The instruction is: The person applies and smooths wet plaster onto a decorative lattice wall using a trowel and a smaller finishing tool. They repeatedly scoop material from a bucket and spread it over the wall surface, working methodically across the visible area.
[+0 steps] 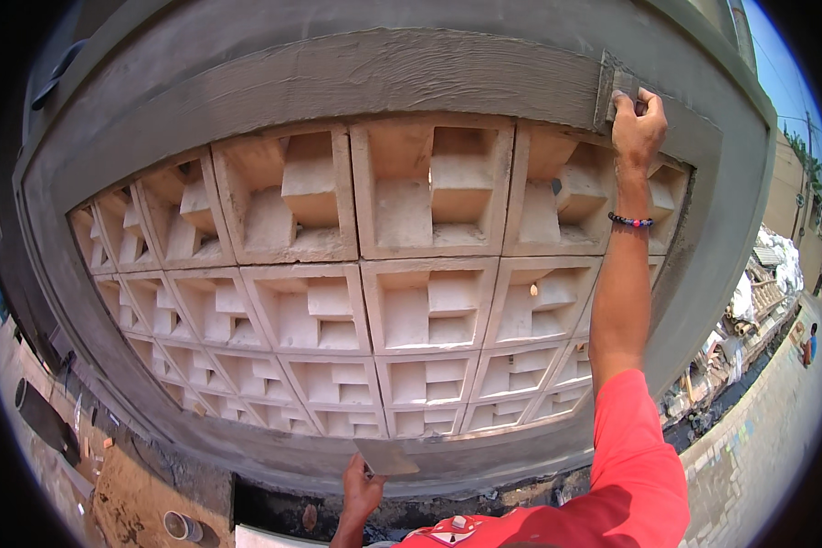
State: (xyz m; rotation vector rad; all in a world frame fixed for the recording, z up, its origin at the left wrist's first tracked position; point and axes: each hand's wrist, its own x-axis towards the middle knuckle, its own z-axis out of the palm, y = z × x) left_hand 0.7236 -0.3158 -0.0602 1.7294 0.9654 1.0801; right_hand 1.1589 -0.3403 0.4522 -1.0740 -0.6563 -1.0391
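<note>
My right hand (638, 123) grips a plastering float (606, 82) against the wet grey plaster band (384, 78) above the breeze blocks, at the upper right. A beaded bracelet (630, 220) circles that wrist. Low in the middle, my left hand (361, 489) holds a flat grey metal plate (388, 457) near the bottom plastered border. The pale decorative blocks (428, 301), with stepped openings, fill the framed wall between the two hands.
A gutter (297, 511) runs along the wall's foot. A bucket (182, 526) and dark pipe (36, 420) stand lower left. Rubble (758, 288) lines the paved lane at right, where a person (807, 349) sits small in the distance.
</note>
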